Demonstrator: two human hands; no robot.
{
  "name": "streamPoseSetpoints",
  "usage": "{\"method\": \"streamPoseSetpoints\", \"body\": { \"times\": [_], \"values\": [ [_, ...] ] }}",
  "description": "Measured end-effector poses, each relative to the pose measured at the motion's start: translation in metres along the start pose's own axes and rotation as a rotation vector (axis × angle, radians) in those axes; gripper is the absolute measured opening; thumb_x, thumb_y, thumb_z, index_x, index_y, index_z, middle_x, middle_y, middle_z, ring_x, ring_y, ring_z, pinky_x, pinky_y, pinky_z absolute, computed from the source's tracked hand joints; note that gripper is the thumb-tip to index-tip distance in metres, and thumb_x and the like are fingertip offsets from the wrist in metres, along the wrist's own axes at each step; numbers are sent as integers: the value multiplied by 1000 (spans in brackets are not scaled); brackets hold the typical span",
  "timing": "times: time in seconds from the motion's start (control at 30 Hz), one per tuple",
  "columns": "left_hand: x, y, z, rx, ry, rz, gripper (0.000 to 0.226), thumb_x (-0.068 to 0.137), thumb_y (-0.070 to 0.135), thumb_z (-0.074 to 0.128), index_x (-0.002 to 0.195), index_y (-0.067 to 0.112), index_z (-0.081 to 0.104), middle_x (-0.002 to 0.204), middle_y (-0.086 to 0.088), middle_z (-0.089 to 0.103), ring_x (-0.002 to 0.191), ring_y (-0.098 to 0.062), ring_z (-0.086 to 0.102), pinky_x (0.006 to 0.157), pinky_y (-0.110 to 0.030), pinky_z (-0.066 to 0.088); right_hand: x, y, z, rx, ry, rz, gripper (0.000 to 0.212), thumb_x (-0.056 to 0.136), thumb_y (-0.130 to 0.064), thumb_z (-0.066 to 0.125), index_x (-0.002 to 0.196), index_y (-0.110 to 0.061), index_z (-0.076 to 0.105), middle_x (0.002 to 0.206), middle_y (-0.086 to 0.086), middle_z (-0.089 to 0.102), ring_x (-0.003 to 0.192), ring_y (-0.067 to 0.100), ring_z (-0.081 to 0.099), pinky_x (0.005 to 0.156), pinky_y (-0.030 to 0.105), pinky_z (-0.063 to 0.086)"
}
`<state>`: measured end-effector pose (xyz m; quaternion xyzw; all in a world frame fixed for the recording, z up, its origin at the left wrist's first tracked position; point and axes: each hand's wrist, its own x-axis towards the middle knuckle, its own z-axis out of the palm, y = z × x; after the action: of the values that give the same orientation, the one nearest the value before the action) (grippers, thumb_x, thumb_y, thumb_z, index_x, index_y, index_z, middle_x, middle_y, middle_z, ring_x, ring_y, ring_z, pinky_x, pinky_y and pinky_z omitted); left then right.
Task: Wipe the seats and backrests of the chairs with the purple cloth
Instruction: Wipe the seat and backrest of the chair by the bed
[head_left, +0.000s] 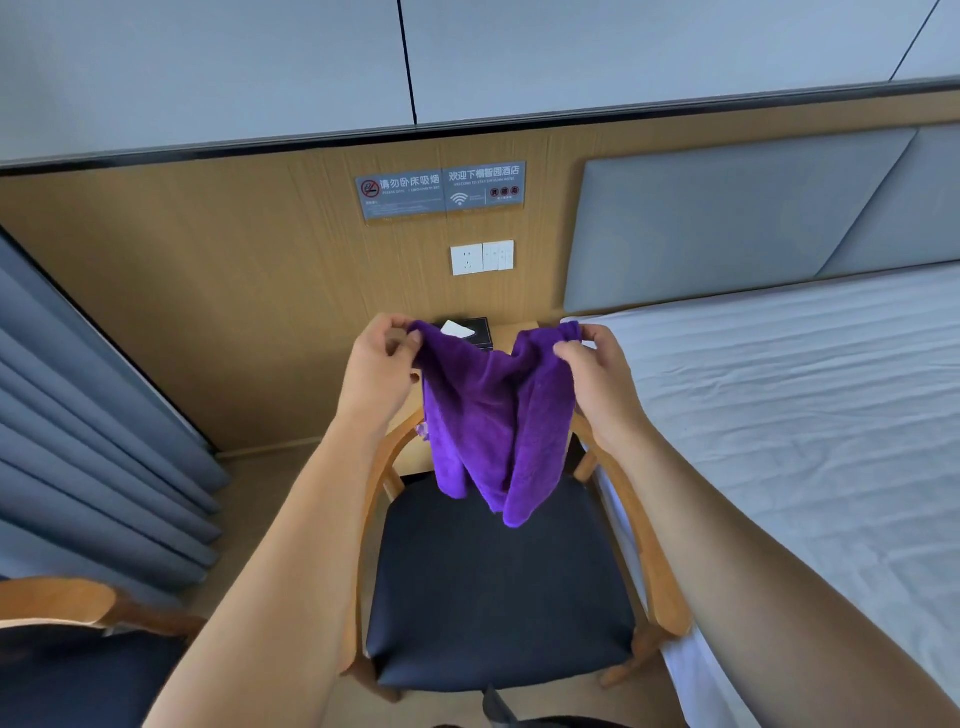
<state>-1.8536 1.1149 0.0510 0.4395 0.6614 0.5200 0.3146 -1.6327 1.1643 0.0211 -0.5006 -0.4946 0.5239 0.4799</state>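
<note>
The purple cloth (493, 415) is a plush, deep violet fabric that hangs in the air between the two hands, sagging in the middle and falling in thick vertical folds to uneven lower ends. The left hand (376, 364) pinches its upper left corner between thumb and fingertips, and the right hand (592, 374) pinches the upper right corner the same way. A small pale patch on the cloth's edge below the left hand is too small to make out. Below both hands stands a wooden chair (498, 587) with a dark padded seat; the cloth hides the middle of its curved backrest. Beyond the hands, a dark tissue box (480, 335) is partly covered by the cloth. Below and outside the left forearm, a second chair (57, 608) is cut off by the frame edge.
</note>
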Motion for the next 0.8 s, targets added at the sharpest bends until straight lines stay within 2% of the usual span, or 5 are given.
{"method": "streamPoseSetpoints", "body": {
  "times": [0.13,0.23,0.4,0.6,0.8],
  "values": [
    [4,-2,-16,29,1,17,13,104,14,49,104,20,61,99,-12,71,94,-31,67,80,-41,60,6,-4,-7,-172,96,-131,17,97,-41,56,99,-26,62,85,-8,71,76,3,66,58,9,44],
    [9,-5,-32,109,44,15,16,104,17,47,102,22,62,100,-12,70,94,-34,66,86,-51,57,11,-8,-16,-285,175,-193,28,100,-38,53,103,-14,67,92,0,71,84,12,64,73,21,46],
    [17,-3,-49,294,73,21,31,105,21,36,117,16,64,108,-3,65,106,-29,60,94,-39,50,13,-15,-28,-535,289,-298,40,103,-31,49,68,-11,52,62,0,52,58,9,47,54,12,33],
    [6,1,-51,372,-114,92,41,95,37,64,133,22,59,108,4,64,94,-5,60,80,-17,43,7,-15,-20,-487,278,-209,7,100,-13,52,105,-10,56,85,-2,59,70,8,54,56,1,35],
    [11,-1,-65,568,-152,113,61,81,10,79,137,16,55,117,-7,51,97,-18,59,82,-18,43,4,-20,-30,-499,246,-202,52,92,8,41,139,-15,44,98,2,59,81,12,55,63,-4,33]
  ]
}}
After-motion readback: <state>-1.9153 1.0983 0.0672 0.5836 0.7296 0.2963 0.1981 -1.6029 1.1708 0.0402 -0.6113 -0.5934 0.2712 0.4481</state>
